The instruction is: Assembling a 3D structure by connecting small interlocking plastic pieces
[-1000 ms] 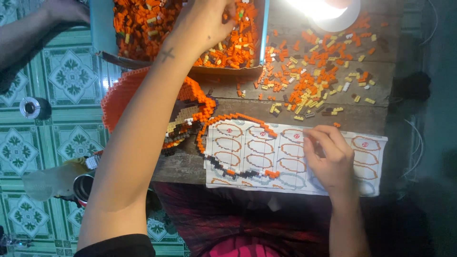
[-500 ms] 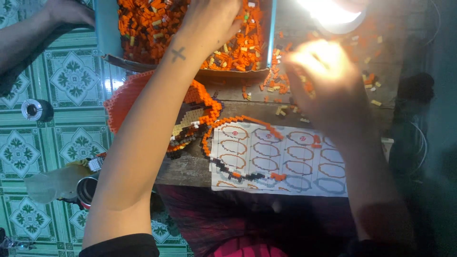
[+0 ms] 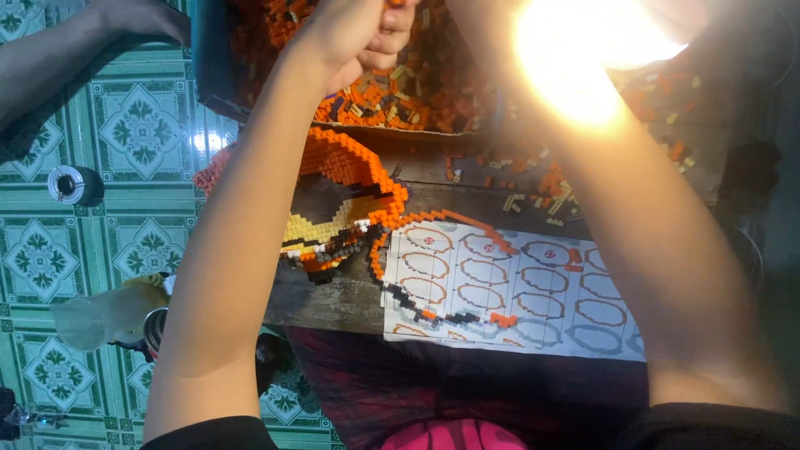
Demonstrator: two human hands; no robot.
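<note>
Left hand (image 3: 362,37) is up over the tray (image 3: 212,79) of orange bricks (image 3: 421,92), fingers curled together (on what, I cannot tell). Right hand (image 3: 575,58) is lost in lamp glare, its grip unreadable.

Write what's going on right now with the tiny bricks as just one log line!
left hand: closed, over tray of orange bricks | right hand: washed out by glare | brick model: on wooden table, beside instruction sheet

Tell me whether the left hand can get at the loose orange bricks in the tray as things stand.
Probably yes: the left hand is raised right over the tray of loose orange bricks, fingers curled, with nothing between them. Glare hides the right hand.
</note>
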